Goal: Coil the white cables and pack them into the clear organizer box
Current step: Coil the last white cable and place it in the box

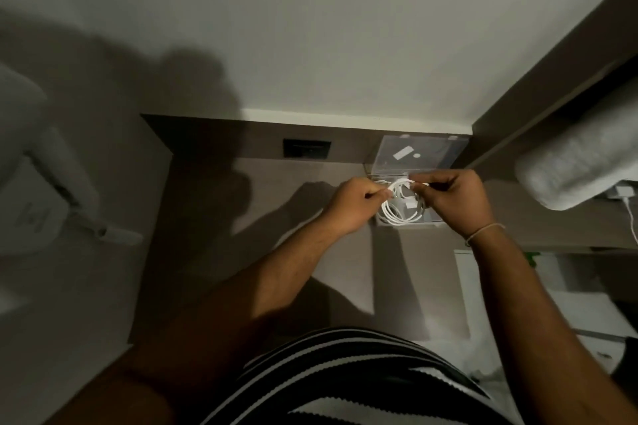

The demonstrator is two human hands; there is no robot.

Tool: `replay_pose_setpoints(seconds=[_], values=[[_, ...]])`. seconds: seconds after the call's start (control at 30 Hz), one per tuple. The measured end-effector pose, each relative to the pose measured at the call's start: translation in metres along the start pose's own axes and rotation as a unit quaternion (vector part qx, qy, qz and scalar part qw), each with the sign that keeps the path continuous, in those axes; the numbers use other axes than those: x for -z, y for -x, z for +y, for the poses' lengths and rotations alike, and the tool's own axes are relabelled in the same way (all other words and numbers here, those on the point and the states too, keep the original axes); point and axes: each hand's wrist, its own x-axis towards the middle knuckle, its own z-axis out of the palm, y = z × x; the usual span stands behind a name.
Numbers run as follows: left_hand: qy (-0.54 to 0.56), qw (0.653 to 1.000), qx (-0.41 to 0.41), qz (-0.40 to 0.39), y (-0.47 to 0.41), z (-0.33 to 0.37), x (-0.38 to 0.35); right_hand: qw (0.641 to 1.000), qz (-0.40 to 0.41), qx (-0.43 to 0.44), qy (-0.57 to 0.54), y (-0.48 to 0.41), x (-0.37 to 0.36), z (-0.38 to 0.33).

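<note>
while both ends are pinched over the box (435, 217), best to keep loops even and flat, then lower without letting go early, so nothing springs up past the rim. left hand (352, 205) closed on the cable (397, 207) at the coil's left edge, right hand (455, 197) closed on it near the lid (419, 155), wrists bent down, forearms reaching out over the bench (269, 252).

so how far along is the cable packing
Mostly along, it seems. Done: the clear organizer box sits open, its lid tipped back, and coiled white cables already lie inside. In hand: the left hand and right hand pinch a white cable loop over the box. Left: tuck that in and shut the lid. Whether more cables wait elsewhere, I cannot tell.
</note>
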Motion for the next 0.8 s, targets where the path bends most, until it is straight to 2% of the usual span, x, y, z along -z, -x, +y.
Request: replay_pose_setpoints(seconds=[0.27,0.57,0.67,0.8], values=[[0.055,0.995,0.085,-0.01,-0.061,0.004,-0.084,0.994,0.037,-0.077,0.07,-0.025,0.011,0.108],[-0.063,0.992,0.108,-0.025,-0.115,-0.011,-0.131,0.989,-0.002,-0.141,-0.032,-0.05,-0.01,0.181],[-0.11,0.989,0.1,-0.014,-0.124,-0.019,-0.139,0.99,0.004,-0.132,-0.044,-0.054,-0.016,0.195],[-0.074,0.99,0.116,0.021,-0.128,-0.025,-0.144,0.988,0.022,-0.126,-0.082,-0.057,-0.024,0.205]])
